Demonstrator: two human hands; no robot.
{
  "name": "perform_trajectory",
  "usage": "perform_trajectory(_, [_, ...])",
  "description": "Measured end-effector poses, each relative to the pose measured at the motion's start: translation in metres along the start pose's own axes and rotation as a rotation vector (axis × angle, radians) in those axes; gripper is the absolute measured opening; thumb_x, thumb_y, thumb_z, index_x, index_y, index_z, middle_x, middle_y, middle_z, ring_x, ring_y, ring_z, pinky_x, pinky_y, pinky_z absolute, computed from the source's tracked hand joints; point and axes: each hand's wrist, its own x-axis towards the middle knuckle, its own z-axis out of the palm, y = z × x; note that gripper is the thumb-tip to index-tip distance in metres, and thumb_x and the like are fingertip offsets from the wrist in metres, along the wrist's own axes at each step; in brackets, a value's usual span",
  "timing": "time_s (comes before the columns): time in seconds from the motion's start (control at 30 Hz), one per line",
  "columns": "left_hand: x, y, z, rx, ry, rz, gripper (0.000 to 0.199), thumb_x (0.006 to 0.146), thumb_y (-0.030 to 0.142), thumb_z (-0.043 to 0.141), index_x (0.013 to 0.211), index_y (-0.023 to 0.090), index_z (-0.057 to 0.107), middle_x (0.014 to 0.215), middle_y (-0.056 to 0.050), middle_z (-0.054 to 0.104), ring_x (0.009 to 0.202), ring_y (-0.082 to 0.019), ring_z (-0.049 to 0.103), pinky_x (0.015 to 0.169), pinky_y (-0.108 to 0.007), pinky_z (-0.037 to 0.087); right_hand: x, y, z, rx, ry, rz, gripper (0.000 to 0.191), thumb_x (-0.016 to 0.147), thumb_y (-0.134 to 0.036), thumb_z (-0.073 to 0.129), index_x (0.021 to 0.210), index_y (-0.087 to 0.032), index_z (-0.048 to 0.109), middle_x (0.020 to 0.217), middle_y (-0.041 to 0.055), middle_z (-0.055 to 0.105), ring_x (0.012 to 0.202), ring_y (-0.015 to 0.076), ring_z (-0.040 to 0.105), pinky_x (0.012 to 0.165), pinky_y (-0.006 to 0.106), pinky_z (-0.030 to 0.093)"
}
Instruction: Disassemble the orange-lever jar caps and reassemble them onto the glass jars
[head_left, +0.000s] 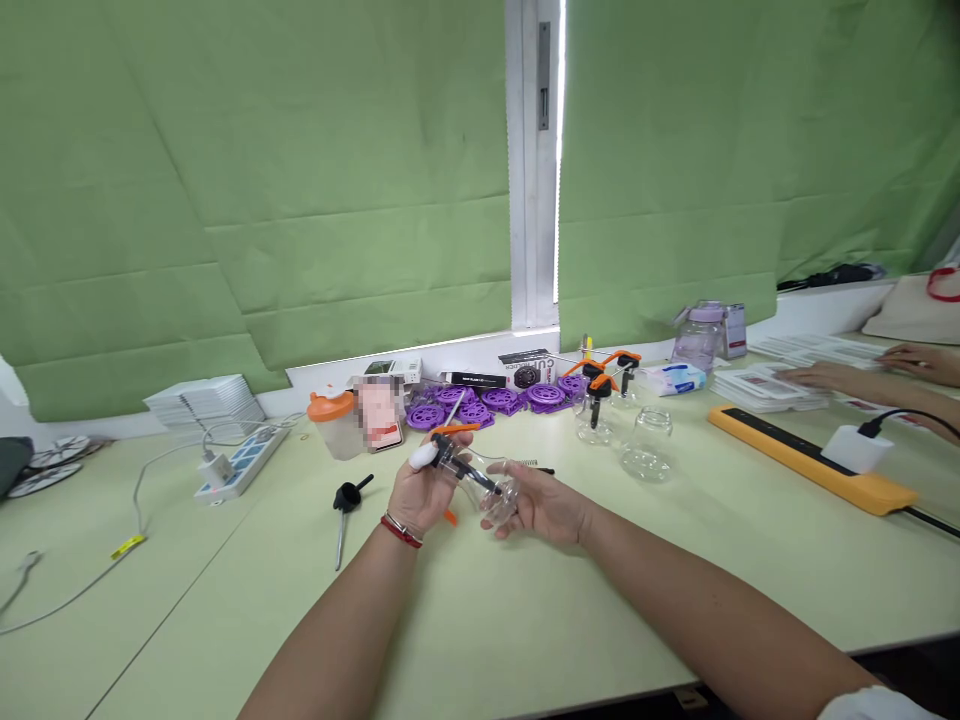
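Tilted over the table, a clear jar has a black shaft inside it and an orange lever at its top. My left hand is closed around the black top end, with the thumb up on it. At the jar's rounded base, my right hand has its fingers wrapped around the glass. An orange piece shows just below the jar. Behind my right hand lies a small spring. To the left rests a black cup-shaped part with a metal rod.
Finished-looking jars with orange levers and a bare glass jar stand right of centre. Purple discs, an orange-lidded cup and a phone line the back. Power strips flank both sides; another person's hands touch white trays.
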Motion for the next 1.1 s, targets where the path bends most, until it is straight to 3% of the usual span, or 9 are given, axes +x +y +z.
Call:
perform_trajectory(0.13, [0.001, -0.001, -0.004, 0.486, 0.062, 0.053, 0.014, 0.073, 0.023, 0.06, 0.084, 0.016, 0.057, 0.076, -0.003, 0.062, 0.061, -0.013, 0.056, 0.052, -0.022, 0.043, 0.005, -0.007, -0.012, -0.055, 0.26, 0.006, 0.043, 0.077, -0.057, 0.056, 0.099, -0.02, 0.049, 0.074, 0.0041, 0.064, 0.058, 0.0155, 0.061, 0.05, 0.025, 0.044])
perform_trajectory(0.3, [0.004, -0.009, -0.009, 0.942, 0.221, 0.055, 0.03, 0.081, 0.048, 0.047, 0.071, 0.02, 0.043, 0.057, 0.005, 0.042, 0.041, -0.007, 0.038, 0.036, -0.018, 0.03, 0.008, -0.008, -0.021, -0.379, 0.29, -0.109, 0.047, 0.076, -0.059, 0.055, 0.098, -0.017, 0.052, 0.077, 0.005, 0.061, 0.056, 0.0136, 0.056, 0.045, 0.024, 0.041])
perform_trajectory(0.4, [0.007, -0.009, -0.01, 0.946, 0.281, -0.059, 0.034, 0.081, 0.053, 0.043, 0.069, 0.021, 0.04, 0.05, 0.007, 0.037, 0.035, -0.007, 0.031, 0.033, -0.018, 0.022, 0.001, -0.013, -0.018, -0.739, 0.271, -0.356, 0.057, 0.07, -0.051, 0.066, 0.116, -0.021, 0.05, 0.105, 0.0097, 0.06, 0.085, 0.0199, 0.06, 0.069, 0.034, 0.051])
perform_trajectory(0.53, [0.01, -0.008, -0.013, 0.847, 0.363, -0.19, 0.036, 0.079, 0.056, 0.042, 0.069, 0.022, 0.037, 0.045, 0.007, 0.035, 0.029, -0.007, 0.026, 0.03, -0.02, 0.014, -0.006, -0.02, -0.015, -1.136, 0.174, -0.68, 0.076, 0.063, -0.04, 0.076, 0.13, -0.028, 0.044, 0.136, 0.0093, 0.042, 0.128, 0.0277, 0.035, 0.106, 0.046, 0.029])
perform_trajectory(0.63, [0.01, -0.009, -0.015, 0.851, 0.359, -0.058, 0.035, 0.08, 0.054, 0.043, 0.068, 0.021, 0.038, 0.048, 0.006, 0.037, 0.032, -0.007, 0.03, 0.031, -0.02, 0.019, -0.004, -0.02, -0.017, -0.961, 0.258, -0.551, 0.08, 0.071, -0.051, 0.066, 0.139, -0.029, 0.03, 0.136, 0.0121, 0.04, 0.125, 0.028, 0.041, 0.098, 0.046, 0.04])
perform_trajectory(0.77, [0.01, -0.011, -0.017, 0.93, 0.308, 0.086, 0.034, 0.081, 0.051, 0.044, 0.067, 0.021, 0.038, 0.051, 0.006, 0.037, 0.037, -0.007, 0.034, 0.034, -0.019, 0.024, -0.003, -0.018, -0.021, -0.678, 0.252, -0.186, 0.065, 0.084, -0.06, 0.042, 0.137, -0.024, 0.033, 0.116, 0.015, 0.053, 0.087, 0.0238, 0.064, 0.068, 0.041, 0.054])
perform_trajectory(0.83, [0.01, -0.01, -0.017, 0.916, 0.324, 0.047, 0.035, 0.081, 0.052, 0.043, 0.067, 0.021, 0.037, 0.05, 0.007, 0.036, 0.036, -0.007, 0.033, 0.033, -0.019, 0.024, -0.005, -0.019, -0.02, -0.765, 0.212, -0.299, 0.067, 0.076, -0.054, 0.059, 0.135, -0.028, 0.038, 0.122, 0.0133, 0.05, 0.099, 0.0253, 0.06, 0.077, 0.041, 0.052])
perform_trajectory(0.93, [0.01, -0.01, -0.017, 0.883, 0.357, 0.012, 0.034, 0.082, 0.053, 0.04, 0.068, 0.021, 0.037, 0.048, 0.007, 0.035, 0.035, -0.008, 0.032, 0.032, -0.02, 0.023, -0.006, -0.019, -0.017, -0.809, 0.218, -0.506, 0.076, 0.068, -0.046, 0.071, 0.135, -0.034, 0.036, 0.14, 0.0093, 0.036, 0.127, 0.0266, 0.038, 0.093, 0.041, 0.044])
perform_trajectory(1.1, [0.009, -0.012, -0.017, 0.956, 0.264, 0.126, 0.034, 0.082, 0.049, 0.044, 0.066, 0.02, 0.037, 0.053, 0.006, 0.038, 0.04, -0.007, 0.034, 0.036, -0.018, 0.025, -0.001, -0.018, -0.015, -0.485, 0.291, -0.091, 0.068, 0.08, -0.067, 0.041, 0.132, -0.025, 0.038, 0.121, 0.0157, 0.05, 0.096, 0.0249, 0.061, 0.067, 0.038, 0.054])
